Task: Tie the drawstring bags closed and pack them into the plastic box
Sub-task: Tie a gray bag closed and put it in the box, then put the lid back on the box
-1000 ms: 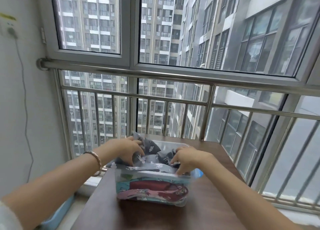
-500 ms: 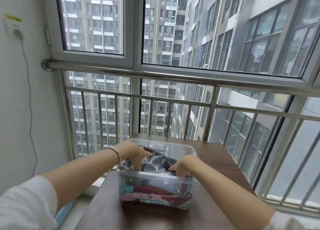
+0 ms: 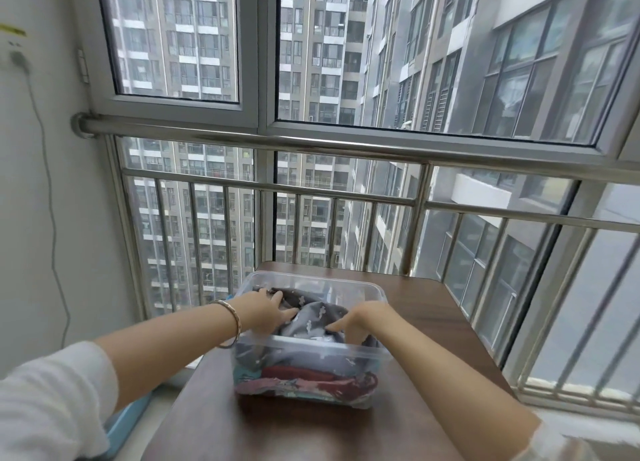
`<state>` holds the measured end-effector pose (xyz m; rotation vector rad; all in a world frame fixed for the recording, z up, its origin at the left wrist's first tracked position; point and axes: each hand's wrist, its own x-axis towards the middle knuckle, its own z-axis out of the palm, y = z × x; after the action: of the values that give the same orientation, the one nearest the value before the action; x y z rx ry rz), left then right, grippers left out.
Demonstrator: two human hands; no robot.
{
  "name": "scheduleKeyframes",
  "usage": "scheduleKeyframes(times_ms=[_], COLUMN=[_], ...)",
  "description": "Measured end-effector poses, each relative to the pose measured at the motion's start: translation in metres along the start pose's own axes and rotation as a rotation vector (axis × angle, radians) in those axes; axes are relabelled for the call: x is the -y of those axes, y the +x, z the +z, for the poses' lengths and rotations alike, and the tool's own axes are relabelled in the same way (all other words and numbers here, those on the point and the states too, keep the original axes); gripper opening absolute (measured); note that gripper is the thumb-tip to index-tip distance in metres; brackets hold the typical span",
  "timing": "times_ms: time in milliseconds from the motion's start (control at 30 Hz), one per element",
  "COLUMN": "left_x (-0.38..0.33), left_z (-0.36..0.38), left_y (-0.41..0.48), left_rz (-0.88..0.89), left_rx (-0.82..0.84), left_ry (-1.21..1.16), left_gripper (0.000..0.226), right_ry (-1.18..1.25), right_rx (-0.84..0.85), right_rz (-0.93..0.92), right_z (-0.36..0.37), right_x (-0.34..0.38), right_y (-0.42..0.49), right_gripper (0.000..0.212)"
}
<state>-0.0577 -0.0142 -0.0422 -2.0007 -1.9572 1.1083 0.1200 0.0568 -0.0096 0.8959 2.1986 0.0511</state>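
A: Where's the grey drawstring bag [image 3: 313,316]?
B: On top in the plastic box [image 3: 311,276], over a colourful bag [image 3: 304,381], on the surface [image 3: 436,308].
A: The grip?
B: At the bag's 9 o'clock the left hand [image 3: 265,310] presses, fingers spread flat. At 4 o'clock the right hand [image 3: 367,322] digs down; pinching or not, I can't tell.
A: Handling?
B: Probably soft, light, springy. Take bunched folds.

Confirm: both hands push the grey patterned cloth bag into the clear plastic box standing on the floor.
Wrong place: in the head view the clear plastic box stands on the dark brown wooden table. The left hand and right hand do push the grey patterned cloth bag into it.
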Motion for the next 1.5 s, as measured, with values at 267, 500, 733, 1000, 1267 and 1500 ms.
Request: scheduleKeyframes(times_ms=[267,500,733,1000,1267,1500], left_x=[-0.002,-0.014,0.049,0.096,0.107,0.127], left_z=[0.001,-0.023,-0.079,-0.062,-0.015,0.033], left_y=[0.007,-0.005,-0.004,0.076,0.128,0.158], left_rz=[0.002,0.038,0.121,-0.16,-0.323,-0.38], left_rx=[0.031,0.072,-0.134,-0.274,0.182,0.421], left_ry=[-0.104,-0.177,-1.055,-1.128,-1.037,-1.319], left_gripper=[0.071,0.073,0.049,0.015,0.062,0.077], right_ry=[-0.14,-0.156,0.818,1.084,0.796,0.968], right_rx=[0.003,0.024,-0.22,-0.499,0.043,0.209], right_rz=[0.034,0.007,-0.255,0.001,0.192,0.293], right_z=[0.003,0.011,-0.029,-0.06,-0.064,-0.062], right_x=[0.007,-0.01,-0.072,-0.1,-0.097,-0.103], right_y=[0.021,0.013,-0.014,0.066,0.118,0.171], right_gripper=[0.057,0.063,0.045,0.019,0.055,0.08])
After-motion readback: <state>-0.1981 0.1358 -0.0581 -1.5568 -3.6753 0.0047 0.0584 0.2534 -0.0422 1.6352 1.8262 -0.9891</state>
